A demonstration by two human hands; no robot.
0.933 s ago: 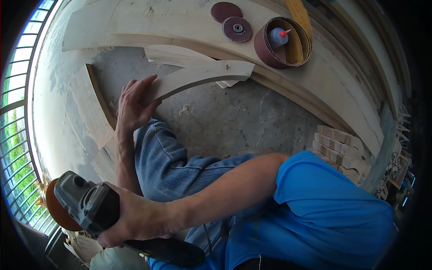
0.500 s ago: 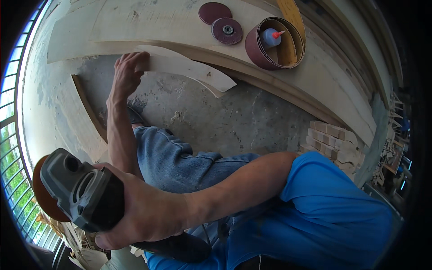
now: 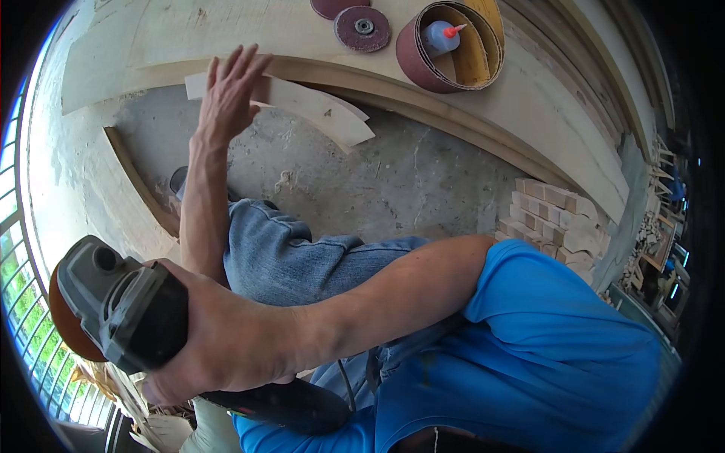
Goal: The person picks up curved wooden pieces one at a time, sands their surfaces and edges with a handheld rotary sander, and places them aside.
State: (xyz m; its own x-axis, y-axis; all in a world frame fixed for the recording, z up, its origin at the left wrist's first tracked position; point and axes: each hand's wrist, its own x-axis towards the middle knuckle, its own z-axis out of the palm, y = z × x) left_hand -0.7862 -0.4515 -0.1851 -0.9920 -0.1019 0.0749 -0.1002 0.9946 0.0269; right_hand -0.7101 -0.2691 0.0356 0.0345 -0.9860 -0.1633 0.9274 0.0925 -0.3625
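Note:
My left hand (image 3: 226, 94) is raised with its fingers spread, over the left end of a short curved piece of pale wood (image 3: 325, 113) that lies on the concrete floor (image 3: 400, 181). It holds nothing. My right hand (image 3: 219, 340) reaches across my body to the lower left and grips a grey and black angle grinder (image 3: 121, 302). The grinder's orange-brown disc (image 3: 64, 325) faces away to the left. My blue-jeaned knee (image 3: 287, 249) lies between the two arms.
A large curved wooden board (image 3: 544, 106) arcs across the top. On it are dark red sanding discs (image 3: 362, 29) and a sandpaper roll (image 3: 411, 57) with a glue bottle (image 3: 438, 36) inside. Stacked wood blocks (image 3: 551, 211) sit right; a thin curved strip (image 3: 140, 181) and window bars (image 3: 15, 272) are left.
My left hand slid the short curved piece up toward the big board, then let go and spread its fingers. The grinder in my right hand has moved nearer the camera.

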